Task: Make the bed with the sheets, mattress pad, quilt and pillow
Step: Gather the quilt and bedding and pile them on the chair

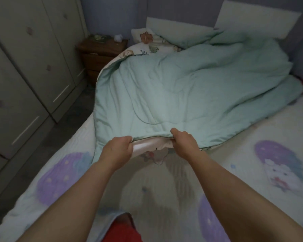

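Both my left hand and right hand are fisted on the near hem of the pale green quilt, bunched mid-bed over the printed sheet. Soft, bulky, probably light; hem slides, so better to grip its corners.

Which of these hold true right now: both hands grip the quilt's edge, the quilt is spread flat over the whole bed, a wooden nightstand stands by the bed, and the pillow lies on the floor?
1. Both the left hand and the right hand grip the green quilt at its near edge. True.
2. The quilt is spread flat over the whole bed. False: it lies bunched, with the printed sheet bare.
3. A wooden nightstand stands beside the bed. True.
4. The pillow lies on the floor. False: it is at the bed's head.
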